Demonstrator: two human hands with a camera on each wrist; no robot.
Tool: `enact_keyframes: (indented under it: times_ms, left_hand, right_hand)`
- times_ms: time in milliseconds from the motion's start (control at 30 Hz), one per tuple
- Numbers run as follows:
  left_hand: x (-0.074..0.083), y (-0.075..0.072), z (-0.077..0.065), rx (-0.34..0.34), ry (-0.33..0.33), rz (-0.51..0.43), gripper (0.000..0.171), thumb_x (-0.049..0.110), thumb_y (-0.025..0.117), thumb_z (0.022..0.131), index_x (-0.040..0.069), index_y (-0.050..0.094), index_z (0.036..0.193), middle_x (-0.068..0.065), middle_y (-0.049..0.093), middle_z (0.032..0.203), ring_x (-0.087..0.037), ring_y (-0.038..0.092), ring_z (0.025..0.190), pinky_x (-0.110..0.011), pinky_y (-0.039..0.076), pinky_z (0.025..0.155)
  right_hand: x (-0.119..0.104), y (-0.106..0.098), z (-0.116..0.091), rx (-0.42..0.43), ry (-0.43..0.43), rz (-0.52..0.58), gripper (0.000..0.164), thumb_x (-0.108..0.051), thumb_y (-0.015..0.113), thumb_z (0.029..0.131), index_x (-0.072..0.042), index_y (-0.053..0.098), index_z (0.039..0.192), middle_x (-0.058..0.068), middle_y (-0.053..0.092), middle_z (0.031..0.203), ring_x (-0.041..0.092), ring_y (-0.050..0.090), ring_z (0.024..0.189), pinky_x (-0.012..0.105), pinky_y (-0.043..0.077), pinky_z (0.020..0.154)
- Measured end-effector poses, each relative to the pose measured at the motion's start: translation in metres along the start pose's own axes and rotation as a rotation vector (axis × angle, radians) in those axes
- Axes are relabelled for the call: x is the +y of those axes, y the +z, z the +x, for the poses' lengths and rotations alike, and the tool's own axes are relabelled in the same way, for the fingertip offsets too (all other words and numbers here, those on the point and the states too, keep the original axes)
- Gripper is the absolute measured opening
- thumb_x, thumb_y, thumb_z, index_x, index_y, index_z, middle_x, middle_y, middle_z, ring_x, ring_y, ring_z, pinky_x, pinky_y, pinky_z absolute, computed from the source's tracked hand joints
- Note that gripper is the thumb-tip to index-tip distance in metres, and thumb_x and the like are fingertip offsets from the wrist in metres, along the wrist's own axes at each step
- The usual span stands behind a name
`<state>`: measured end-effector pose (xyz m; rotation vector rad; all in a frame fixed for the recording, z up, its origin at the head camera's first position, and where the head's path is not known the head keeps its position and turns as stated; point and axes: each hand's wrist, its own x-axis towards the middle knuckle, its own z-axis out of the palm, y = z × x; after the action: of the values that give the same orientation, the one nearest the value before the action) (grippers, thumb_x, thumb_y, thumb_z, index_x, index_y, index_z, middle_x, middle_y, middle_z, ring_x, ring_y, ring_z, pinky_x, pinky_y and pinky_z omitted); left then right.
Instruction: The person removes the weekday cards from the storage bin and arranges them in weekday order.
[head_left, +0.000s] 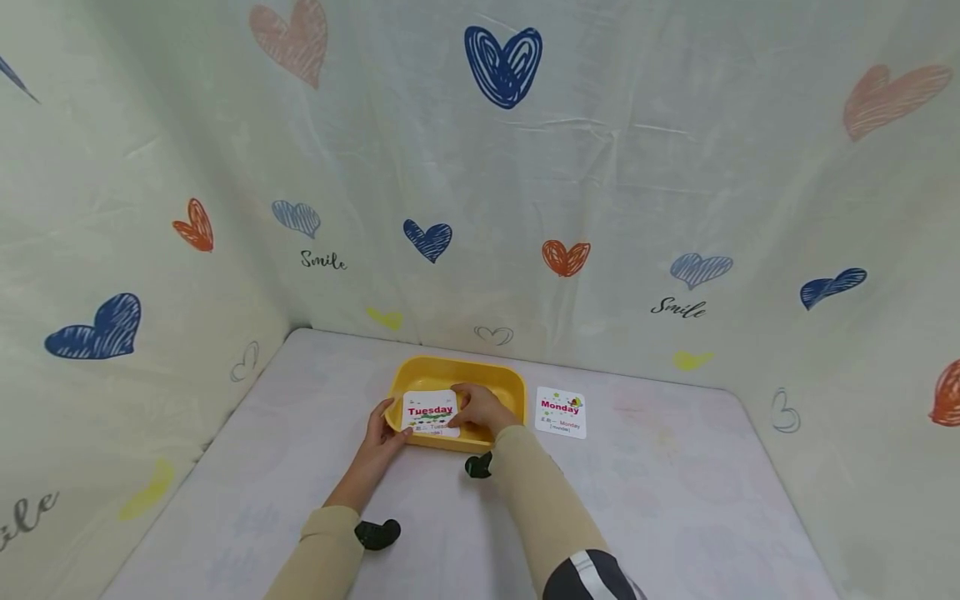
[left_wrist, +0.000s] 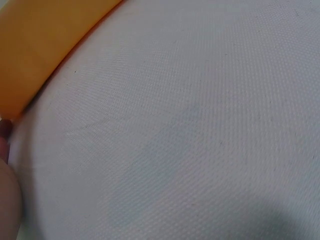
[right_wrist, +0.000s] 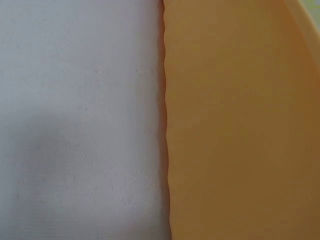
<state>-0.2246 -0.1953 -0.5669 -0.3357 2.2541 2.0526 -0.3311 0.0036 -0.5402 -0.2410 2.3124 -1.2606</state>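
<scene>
In the head view a shallow yellow tray sits at the far part of the table. A white flash card printed "Tuesday" is over the left part of the tray. My right hand reaches in over the tray and pinches this card by its right edge. With my left hand I grip the tray's front left corner, thumb close to the card's lower left corner. The left wrist view has the tray's outer wall and a sliver of the hand. Tray wall fills the right wrist view's right half.
Right of the tray, a "Monday" card lies face up on the white-covered table. A pale curtain with printed hearts hangs behind the table and along its sides. Dark devices are worn at both wrists.
</scene>
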Motion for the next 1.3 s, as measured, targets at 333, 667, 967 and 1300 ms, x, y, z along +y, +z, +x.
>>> enact_keyframes:
  times_ms: [333, 667, 967, 1300]
  left_hand:
    - [-0.0004, 0.0028, 0.0010, -0.008, 0.009, -0.006, 0.074, 0.020, 0.064, 0.095, 0.024, 0.018, 0.154, -0.016, 0.030, 0.154, -0.029, 0.032, 0.134, -0.050, 0.018, 0.115]
    - [0.0051, 0.0025, -0.0015, -0.024, 0.003, -0.006, 0.074, 0.020, 0.063, 0.096, 0.023, 0.016, 0.154, -0.018, 0.028, 0.154, -0.031, 0.029, 0.138, -0.052, 0.015, 0.116]
    - [-0.0018, 0.0025, 0.0023, -0.008, -0.017, 0.008, 0.074, 0.023, 0.063, 0.096, 0.026, 0.017, 0.154, -0.016, 0.028, 0.155, -0.030, 0.029, 0.138, -0.051, 0.015, 0.116]
    - [-0.0023, 0.0006, 0.0035, 0.004, -0.007, 0.016, 0.075, 0.019, 0.063, 0.096, 0.023, 0.016, 0.154, -0.018, 0.027, 0.154, -0.031, 0.032, 0.132, -0.050, 0.019, 0.116]
  right_hand:
    - [0.0019, -0.0043, -0.0013, 0.019, 0.019, -0.001, 0.064, -0.009, 0.084, 0.076, -0.012, 0.056, 0.134, 0.006, 0.052, 0.079, 0.019, 0.050, 0.067, 0.023, 0.043, 0.061]
    - [0.0046, -0.0043, -0.0036, 0.024, 0.016, 0.057, 0.061, -0.005, 0.082, 0.077, -0.013, 0.051, 0.129, 0.006, 0.052, 0.084, 0.018, 0.050, 0.070, 0.022, 0.046, 0.063]
    - [0.0072, -0.0041, -0.0039, 0.017, -0.011, 0.075, 0.059, -0.005, 0.082, 0.078, -0.014, 0.050, 0.126, 0.007, 0.053, 0.085, 0.020, 0.052, 0.072, 0.024, 0.047, 0.066]
    - [0.0062, -0.0002, -0.0056, 0.037, -0.029, 0.092, 0.056, -0.002, 0.077, 0.081, -0.015, 0.049, 0.128, 0.007, 0.057, 0.084, 0.020, 0.054, 0.071, 0.025, 0.052, 0.070]
